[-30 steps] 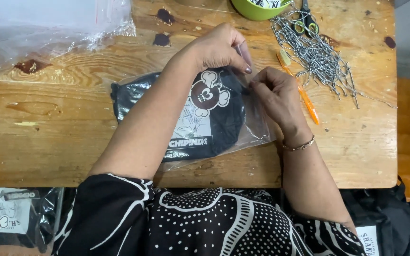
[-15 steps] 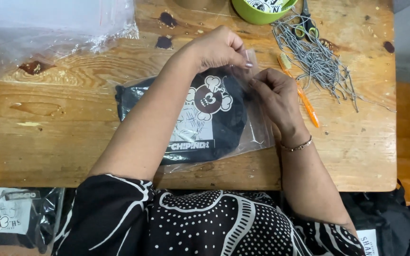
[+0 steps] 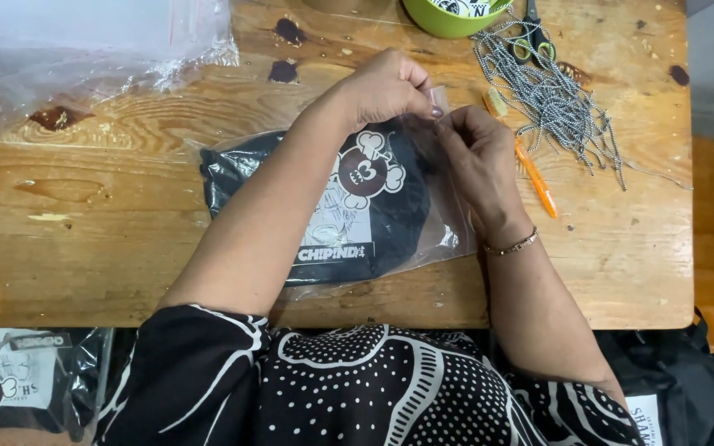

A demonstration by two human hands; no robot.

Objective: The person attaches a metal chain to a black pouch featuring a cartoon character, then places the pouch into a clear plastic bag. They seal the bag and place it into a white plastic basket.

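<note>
A clear plastic bag (image 3: pixel 423 235) lies on the wooden table (image 3: pixel 109 215) in front of me. Inside it is a folded black garment (image 3: pixel 291 177) with a white cartoon print. My left hand (image 3: pixel 386 87) pinches the bag's open right end between thumb and fingers. My right hand (image 3: pixel 477 157) grips the same end just beside it, and the fingertips of both hands meet there. A bracelet sits on my right wrist.
An orange pen (image 3: pixel 535 177) lies right of my hands. A pile of grey cords (image 3: pixel 551 95), scissors (image 3: pixel 530 37) and a green bowl (image 3: pixel 448 16) are at the back right. Clear bags (image 3: pixel 84 49) lie at the back left. A packed garment (image 3: pixel 18 380) lies below the table's left.
The bagged garment has slid slightly right and nearer to me. Both hands stay pinched on the bag's end and have shifted little.
</note>
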